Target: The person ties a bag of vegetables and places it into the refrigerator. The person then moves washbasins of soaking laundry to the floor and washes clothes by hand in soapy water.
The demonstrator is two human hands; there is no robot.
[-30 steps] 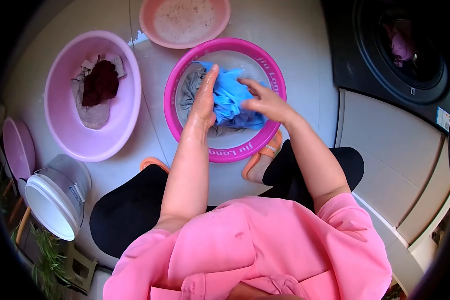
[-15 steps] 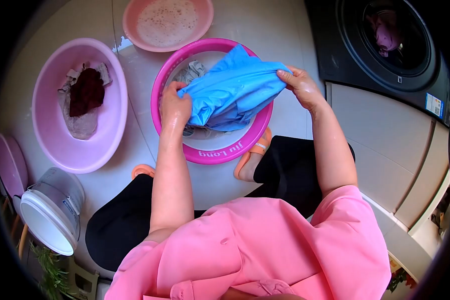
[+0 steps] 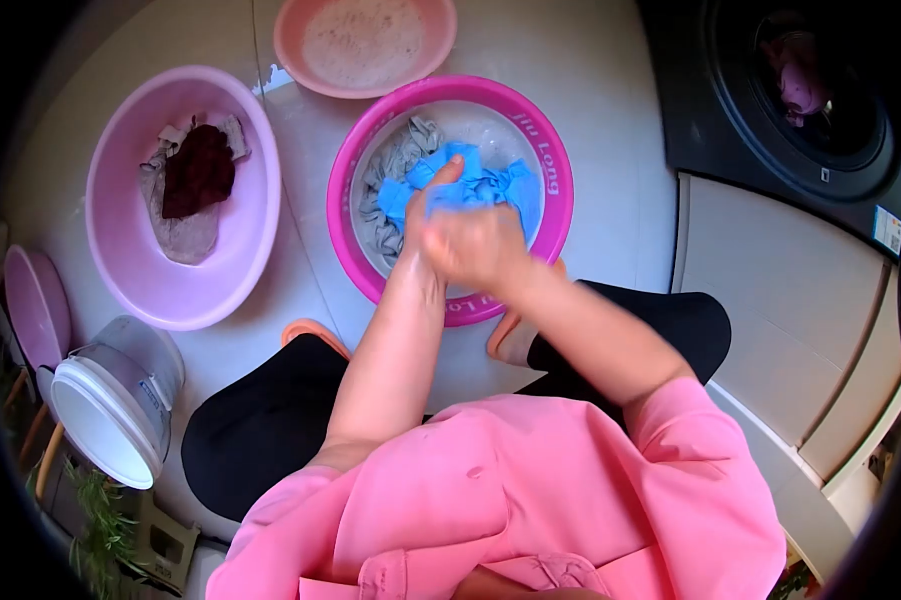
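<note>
A bunched blue cloth [image 3: 515, 185] lies over the bright pink basin [image 3: 560, 225] with a white inside, and both my hands are at it. My left hand [image 3: 432, 215] grips the cloth on its left side, thumb up. Closed around a part of the same cloth, my right hand [image 3: 475, 245] is pressed close against the left one and is blurred by motion. Crumpled grey cloth [image 3: 390, 180] rests in the left part of this basin, beside the blue cloth. The undersides of both hands are hidden.
A lilac basin [image 3: 235, 270] at the left holds dark red and greyish cloths. Sudsy water fills a salmon basin [image 3: 290, 50] at the top. A white bucket [image 3: 120, 400] lies tilted at the lower left. The dark washing machine [image 3: 690, 110] stands at the upper right.
The blue cloth went from spread out between my hands to bunched up, lower in the basin. My right hand moved left and down to my left hand. The view shifted slightly.
</note>
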